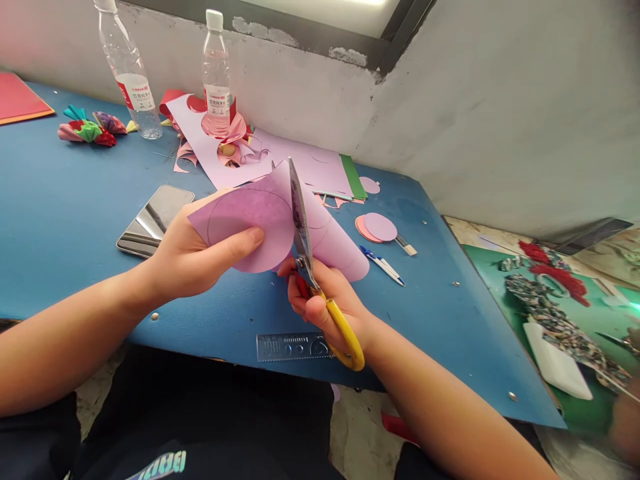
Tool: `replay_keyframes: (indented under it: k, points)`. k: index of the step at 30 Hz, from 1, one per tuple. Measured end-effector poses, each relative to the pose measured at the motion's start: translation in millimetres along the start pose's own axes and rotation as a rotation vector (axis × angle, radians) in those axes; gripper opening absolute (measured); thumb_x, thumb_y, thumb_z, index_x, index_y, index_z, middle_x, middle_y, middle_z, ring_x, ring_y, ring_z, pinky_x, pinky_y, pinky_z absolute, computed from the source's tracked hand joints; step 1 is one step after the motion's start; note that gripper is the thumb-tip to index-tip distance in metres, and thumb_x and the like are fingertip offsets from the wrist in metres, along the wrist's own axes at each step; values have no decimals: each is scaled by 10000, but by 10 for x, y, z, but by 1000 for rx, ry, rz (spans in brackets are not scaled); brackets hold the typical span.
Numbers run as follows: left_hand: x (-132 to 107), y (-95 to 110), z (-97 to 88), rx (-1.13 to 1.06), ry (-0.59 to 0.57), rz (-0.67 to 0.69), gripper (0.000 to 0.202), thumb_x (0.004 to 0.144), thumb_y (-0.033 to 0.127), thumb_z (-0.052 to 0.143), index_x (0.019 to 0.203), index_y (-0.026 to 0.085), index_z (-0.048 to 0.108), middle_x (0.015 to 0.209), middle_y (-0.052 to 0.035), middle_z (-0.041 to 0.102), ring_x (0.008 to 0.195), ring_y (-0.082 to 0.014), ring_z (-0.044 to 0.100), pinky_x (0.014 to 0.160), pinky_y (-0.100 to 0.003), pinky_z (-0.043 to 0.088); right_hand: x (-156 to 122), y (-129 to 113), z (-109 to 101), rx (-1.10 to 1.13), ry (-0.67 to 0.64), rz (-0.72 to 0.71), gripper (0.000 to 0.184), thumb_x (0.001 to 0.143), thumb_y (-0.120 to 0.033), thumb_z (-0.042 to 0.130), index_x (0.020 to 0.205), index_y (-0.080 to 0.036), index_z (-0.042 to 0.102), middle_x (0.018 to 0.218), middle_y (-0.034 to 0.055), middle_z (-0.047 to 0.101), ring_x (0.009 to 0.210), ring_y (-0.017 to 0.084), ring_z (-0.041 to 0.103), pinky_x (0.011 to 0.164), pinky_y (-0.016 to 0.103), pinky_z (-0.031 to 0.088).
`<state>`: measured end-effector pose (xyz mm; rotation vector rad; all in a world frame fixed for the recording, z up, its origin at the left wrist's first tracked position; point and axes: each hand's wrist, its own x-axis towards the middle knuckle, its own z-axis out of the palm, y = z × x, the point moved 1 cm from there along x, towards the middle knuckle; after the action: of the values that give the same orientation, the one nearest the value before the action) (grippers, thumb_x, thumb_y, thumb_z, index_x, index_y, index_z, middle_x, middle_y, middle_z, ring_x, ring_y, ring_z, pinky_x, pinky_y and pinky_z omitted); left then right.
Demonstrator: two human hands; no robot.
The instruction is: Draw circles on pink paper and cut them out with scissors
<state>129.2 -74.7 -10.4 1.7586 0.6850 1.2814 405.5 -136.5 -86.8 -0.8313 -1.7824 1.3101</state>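
My left hand [197,257] pinches a sheet of pale purple paper [253,223] with a pencilled circle on it, thumb on top. My right hand [325,303] grips yellow-handled scissors [305,230], whose blades point up and away along the paper's cut edge. Both hands hover over the near part of the blue table [65,207].
A phone [155,220] lies left of my hands and a clear ruler [293,347] at the near edge. Two water bottles [130,70] [217,73], paper scraps [250,157], cut paper circles [377,228], pens [383,265] and folded paper flowers [90,128] lie farther back. A green surface [565,313] with craft items is at right.
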Motion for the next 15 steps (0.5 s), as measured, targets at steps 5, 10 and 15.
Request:
replay_keyframes:
  k: [5, 10, 15]
  points:
    - [1, 31, 41, 49, 63, 10, 400, 1077, 689, 994, 1081, 291, 954, 1161, -90, 934, 1049, -329, 853, 1015, -524, 777, -6, 5, -2, 6, -6, 6, 889, 1186, -1006, 654, 1589, -218, 730, 882, 5, 658, 688, 225, 567, 557, 356, 475]
    - [20, 96, 32, 18, 82, -49, 300, 1029, 582, 1029, 1106, 299, 971, 1139, -77, 938, 1063, -344, 866, 985, -502, 774, -10, -85, -48, -29, -43, 10, 868, 1198, -999, 639, 1543, -206, 717, 870, -9, 642, 707, 214, 565, 565, 333, 468]
    - [34, 120, 24, -56, 76, -85, 235, 961, 498, 1099, 1039, 308, 985, 1084, -60, 933, 1024, -332, 839, 948, -473, 749, -11, -270, -57, -2, -59, 12, 807, 1194, -978, 699, 1472, -221, 711, 873, -21, 625, 724, 200, 540, 555, 320, 410]
